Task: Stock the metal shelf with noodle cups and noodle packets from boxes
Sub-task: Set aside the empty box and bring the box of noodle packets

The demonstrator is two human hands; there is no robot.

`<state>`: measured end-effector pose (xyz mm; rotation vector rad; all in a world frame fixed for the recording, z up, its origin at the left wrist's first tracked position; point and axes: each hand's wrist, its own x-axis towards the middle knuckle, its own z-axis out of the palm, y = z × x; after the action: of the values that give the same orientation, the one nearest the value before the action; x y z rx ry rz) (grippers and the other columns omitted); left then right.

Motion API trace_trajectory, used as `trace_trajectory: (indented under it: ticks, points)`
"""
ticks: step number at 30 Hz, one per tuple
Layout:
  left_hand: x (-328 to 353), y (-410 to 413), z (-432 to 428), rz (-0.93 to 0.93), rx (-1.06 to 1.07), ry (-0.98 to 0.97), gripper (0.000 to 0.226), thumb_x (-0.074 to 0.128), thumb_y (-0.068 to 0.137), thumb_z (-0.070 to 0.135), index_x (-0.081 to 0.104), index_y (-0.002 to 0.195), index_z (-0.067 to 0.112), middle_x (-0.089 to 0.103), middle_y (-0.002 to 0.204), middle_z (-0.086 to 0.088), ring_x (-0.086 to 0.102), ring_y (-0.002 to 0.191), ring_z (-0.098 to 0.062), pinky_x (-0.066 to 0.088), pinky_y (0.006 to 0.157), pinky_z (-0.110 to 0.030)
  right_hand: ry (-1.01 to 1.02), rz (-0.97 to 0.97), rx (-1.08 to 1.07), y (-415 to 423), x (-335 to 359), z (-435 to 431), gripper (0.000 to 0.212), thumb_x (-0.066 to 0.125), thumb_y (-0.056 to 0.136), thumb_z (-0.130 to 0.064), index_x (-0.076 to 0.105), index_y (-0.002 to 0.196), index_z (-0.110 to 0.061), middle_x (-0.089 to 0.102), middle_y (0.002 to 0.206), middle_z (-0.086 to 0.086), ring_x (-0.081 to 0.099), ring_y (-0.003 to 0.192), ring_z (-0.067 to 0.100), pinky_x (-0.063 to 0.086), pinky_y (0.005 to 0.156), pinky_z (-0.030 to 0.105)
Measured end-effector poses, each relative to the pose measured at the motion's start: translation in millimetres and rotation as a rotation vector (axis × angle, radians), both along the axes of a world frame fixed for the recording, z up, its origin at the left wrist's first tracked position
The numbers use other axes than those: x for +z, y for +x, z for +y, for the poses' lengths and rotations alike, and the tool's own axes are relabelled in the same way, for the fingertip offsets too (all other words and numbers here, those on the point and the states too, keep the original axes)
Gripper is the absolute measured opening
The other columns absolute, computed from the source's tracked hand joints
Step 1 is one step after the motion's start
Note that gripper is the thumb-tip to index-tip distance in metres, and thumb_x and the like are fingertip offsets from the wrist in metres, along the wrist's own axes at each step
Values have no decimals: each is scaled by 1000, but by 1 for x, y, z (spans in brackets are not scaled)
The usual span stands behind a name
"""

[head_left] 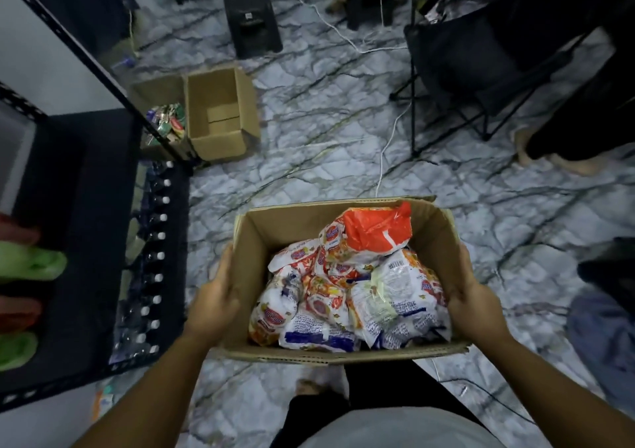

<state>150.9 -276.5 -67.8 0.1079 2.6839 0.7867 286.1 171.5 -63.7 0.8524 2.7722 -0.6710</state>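
I hold an open cardboard box in front of me, above the floor. Several white, orange and red noodle packets fill it. My left hand grips the box's left wall, thumb over the rim. The right wall is gripped the same way by my right hand. The black metal shelf stands at my left. Green and red noodle cups lie on its left part.
A row of dark bottles with white caps stands on a lower shelf level. An empty open carton and another with small packets sit on the marble floor behind the shelf post. A folding chair, cables and someone's foot are at right.
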Motion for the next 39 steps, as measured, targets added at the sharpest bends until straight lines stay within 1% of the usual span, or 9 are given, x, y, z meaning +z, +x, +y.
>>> trace_trajectory:
  ticks: [4,13,16,19,23,27,29,35,39]
  points:
    - [4,-45,40,13,-55,-11,97,57,94,6,-2,164,39,71,86,-20,63,63,-31,54,59,-50,-3,-7,-37,-29,6,35,103,58,85,2,-1,163,-31,44,50,9,46,49,34,33,52,39]
    - [14,-142,94,15,-78,12,96,55,92,10,-2,164,38,69,83,-21,62,63,-30,51,58,-49,5,9,-55,-109,12,87,105,58,85,3,-3,163,-33,48,50,10,43,42,26,22,43,28]
    - [8,-178,100,9,-54,36,96,57,93,7,0,165,37,71,104,-25,67,78,-37,57,68,-52,15,14,-53,-147,11,95,103,57,87,1,-3,163,-35,50,50,11,44,42,26,22,43,28]
    - [-1,-216,101,17,-56,52,99,58,92,3,-1,164,37,71,99,-26,66,73,-36,55,64,-50,14,0,-35,-194,9,101,105,56,84,3,-2,162,-37,50,51,10,45,44,27,24,44,28]
    - [-10,-268,101,-9,-35,88,96,58,94,3,1,165,34,68,115,-30,67,89,-43,56,71,-53,21,-33,-18,-258,6,107,107,58,83,3,-2,162,-36,50,52,7,46,46,26,23,44,28]
    - [-13,-309,97,-5,16,97,96,55,90,12,-1,165,35,70,101,-28,67,78,-39,56,67,-52,46,-29,21,-321,14,105,106,57,83,3,-1,163,-35,48,52,8,45,44,26,21,44,28]
    - [-12,-325,91,6,55,91,95,53,88,16,0,165,36,72,92,-22,65,71,-34,56,64,-50,63,-29,59,-351,19,103,105,56,84,1,-2,162,-38,50,54,11,48,47,29,25,46,31]
    - [-10,-355,75,18,227,132,93,58,91,4,8,166,26,70,108,-30,67,88,-42,56,74,-50,53,-12,200,-443,30,92,108,55,82,1,-6,160,-43,61,69,23,48,54,32,38,51,40]
    - [-11,-356,63,27,337,110,93,57,88,9,8,166,27,70,98,-29,66,78,-41,56,69,-50,34,-11,340,-503,28,86,109,55,84,-1,-10,159,-47,61,69,24,57,58,39,48,56,46]
